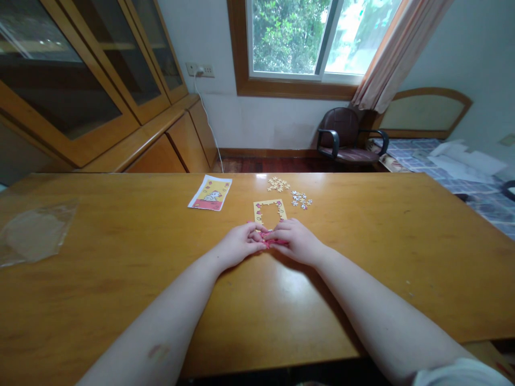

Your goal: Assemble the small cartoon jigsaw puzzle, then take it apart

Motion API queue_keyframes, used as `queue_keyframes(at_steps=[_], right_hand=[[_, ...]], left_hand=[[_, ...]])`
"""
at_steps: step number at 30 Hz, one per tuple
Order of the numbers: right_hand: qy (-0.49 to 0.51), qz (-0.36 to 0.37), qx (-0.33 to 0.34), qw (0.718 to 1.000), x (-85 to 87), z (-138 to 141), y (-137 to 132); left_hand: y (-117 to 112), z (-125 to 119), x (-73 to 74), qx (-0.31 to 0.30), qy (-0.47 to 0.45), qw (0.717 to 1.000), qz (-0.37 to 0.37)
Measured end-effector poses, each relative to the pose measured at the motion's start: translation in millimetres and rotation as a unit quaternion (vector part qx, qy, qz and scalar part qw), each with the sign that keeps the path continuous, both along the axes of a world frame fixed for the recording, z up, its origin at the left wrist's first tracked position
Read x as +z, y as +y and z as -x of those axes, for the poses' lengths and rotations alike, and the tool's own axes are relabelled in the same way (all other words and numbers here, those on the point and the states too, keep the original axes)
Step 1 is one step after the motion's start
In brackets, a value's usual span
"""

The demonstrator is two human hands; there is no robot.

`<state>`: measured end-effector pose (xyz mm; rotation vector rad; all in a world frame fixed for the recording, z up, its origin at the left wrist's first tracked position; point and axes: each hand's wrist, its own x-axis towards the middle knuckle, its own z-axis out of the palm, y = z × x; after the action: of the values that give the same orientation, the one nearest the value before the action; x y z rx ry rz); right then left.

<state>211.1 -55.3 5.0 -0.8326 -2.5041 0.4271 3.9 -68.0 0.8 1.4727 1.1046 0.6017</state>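
I see pink jigsaw pieces point(266, 244) at the near edge of a yellow rectangular puzzle border point(257, 206) on the glossy wooden table point(249, 321). My left hand point(240, 243) and right hand point(298, 241) touch them, fingers half-curled; whether either grips, I cannot tell.

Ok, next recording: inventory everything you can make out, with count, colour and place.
Long wooden table: one, yellow-brown, foreground
Rectangular jigsaw frame: one, yellow and pink, table centre
Small jigsaw pieces: count hidden, pink, frame's near edge
Farther jigsaw pile: one, pale yellow, table's far side
Nearer jigsaw pile: one, mostly white, right of frame
Rectangular printed sheet: one, yellow and pink, left of frame
Flat plastic bag: one, clear, table's left
Glass-doored wooden cabinet: one, brown, back left
Plugged-in cable: one, white, back wall
Sliding window: one, brown surround, back wall
Fabric curtain: one, pink, window's right
Armchair: one, dark brown, below window
Plaid-covered bed: one, bluish, right
Left hand, right hand: two, bare, at pink pieces
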Motion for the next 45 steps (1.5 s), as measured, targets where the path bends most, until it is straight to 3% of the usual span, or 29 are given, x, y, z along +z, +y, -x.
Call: queue_keyframes(at_steps=[3,5,9,13,20,45], right_hand=[[-0.001,0.003,-0.006,1.000,0.0,-1,0],[-0.013,0.004,-0.029,0.999,0.0,-3,2],[-0.036,0.023,-0.086,0.995,0.3,-9,8],[-0.050,0.041,-0.106,0.992,1.9,-11,9],[-0.069,0.041,-0.110,0.991,2.7,-7,6],[-0.076,0.024,-0.074,0.994,1.5,-9,7]], left_hand=[[0,0,3.1,0.000,0.038,0.999,-0.027],[1,2,6.6,0.012,0.105,0.990,-0.099],[1,6,12.1,-0.009,0.221,0.943,-0.248],[-1,8,9.2,-0.057,0.273,0.908,-0.312],[-2,9,1.4,-0.093,0.294,0.899,-0.312],[0,10,-0.5,-0.077,0.290,0.899,-0.319]])
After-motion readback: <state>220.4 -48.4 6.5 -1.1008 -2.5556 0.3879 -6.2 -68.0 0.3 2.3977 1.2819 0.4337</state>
